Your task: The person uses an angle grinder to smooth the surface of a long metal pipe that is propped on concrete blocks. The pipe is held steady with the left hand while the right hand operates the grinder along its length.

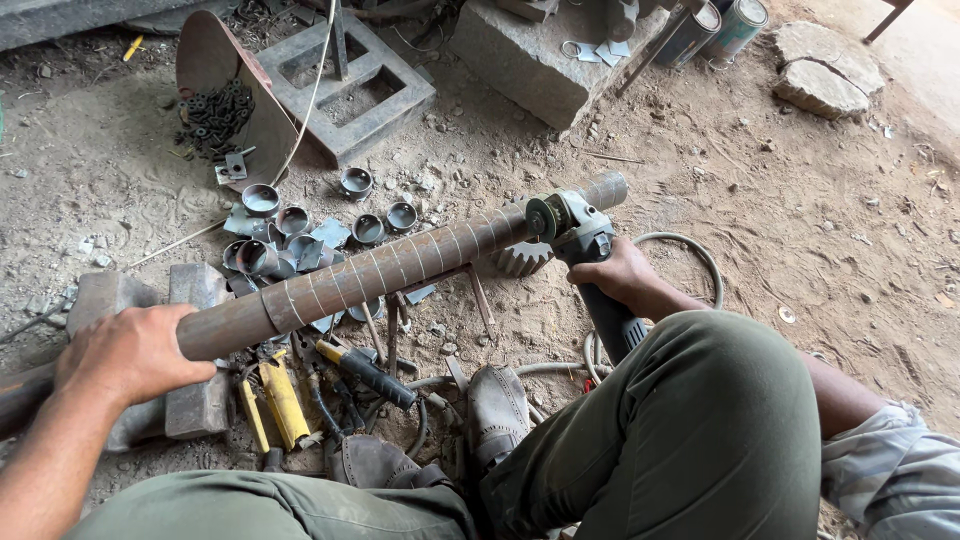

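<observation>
Left hand [125, 352] grips one rusty pipe [400, 262]; right hand [618, 272] grips one grinder [580, 232].

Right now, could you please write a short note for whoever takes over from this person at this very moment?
Left hand: gripping the rusty pipe near its end, holding it across the blocks.
Right hand: holding the angle grinder, disc at the pipe's far end.
Done: cut rings lie on the ground beyond the pipe; pale marks ring the pipe.
Left: the marked sections are uncut.
Hand tools lie by the feet.

Olive-green trousers [700, 430], worn dusty shoes [497, 408], bare forearms, and a rolled grey-blue sleeve [890, 470].
</observation>
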The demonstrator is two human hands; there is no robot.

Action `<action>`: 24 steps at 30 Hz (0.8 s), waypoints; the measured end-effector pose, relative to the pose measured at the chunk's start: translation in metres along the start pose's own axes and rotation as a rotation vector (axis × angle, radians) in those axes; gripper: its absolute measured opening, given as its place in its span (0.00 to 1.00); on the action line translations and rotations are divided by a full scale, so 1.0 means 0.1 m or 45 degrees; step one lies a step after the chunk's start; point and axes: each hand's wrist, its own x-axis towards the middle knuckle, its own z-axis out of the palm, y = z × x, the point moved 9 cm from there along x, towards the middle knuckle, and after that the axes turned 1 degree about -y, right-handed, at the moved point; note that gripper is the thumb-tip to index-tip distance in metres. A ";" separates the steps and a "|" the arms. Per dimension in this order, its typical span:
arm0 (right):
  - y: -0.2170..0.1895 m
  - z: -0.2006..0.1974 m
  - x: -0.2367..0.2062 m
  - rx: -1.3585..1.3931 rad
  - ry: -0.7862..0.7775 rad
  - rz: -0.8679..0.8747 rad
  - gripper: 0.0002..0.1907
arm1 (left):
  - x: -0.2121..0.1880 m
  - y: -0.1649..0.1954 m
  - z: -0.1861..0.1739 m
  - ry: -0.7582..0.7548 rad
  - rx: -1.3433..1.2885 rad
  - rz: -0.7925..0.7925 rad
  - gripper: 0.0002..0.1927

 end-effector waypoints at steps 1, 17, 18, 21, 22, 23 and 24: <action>0.01 0.01 0.00 0.021 -0.003 0.011 0.27 | 0.01 0.00 0.03 0.002 0.001 -0.004 0.46; 0.02 0.00 0.01 0.010 -0.003 0.062 0.29 | -0.03 -0.04 0.21 0.165 0.092 -0.001 0.43; 0.01 0.00 0.01 0.011 -0.004 0.047 0.28 | -0.04 -0.03 0.20 0.176 0.099 -0.003 0.43; -0.02 0.01 0.01 0.019 -0.008 0.016 0.27 | -0.08 -0.03 0.17 0.198 0.105 -0.011 0.43; -0.02 0.00 0.01 0.026 -0.007 0.018 0.27 | -0.08 -0.03 0.17 0.198 0.099 -0.011 0.42; -0.02 0.01 0.01 0.034 -0.006 0.021 0.27 | -0.09 -0.03 0.18 0.198 0.094 -0.011 0.41; -0.02 0.00 0.01 0.021 0.003 0.026 0.27 | -0.10 -0.01 0.14 0.278 0.098 0.013 0.41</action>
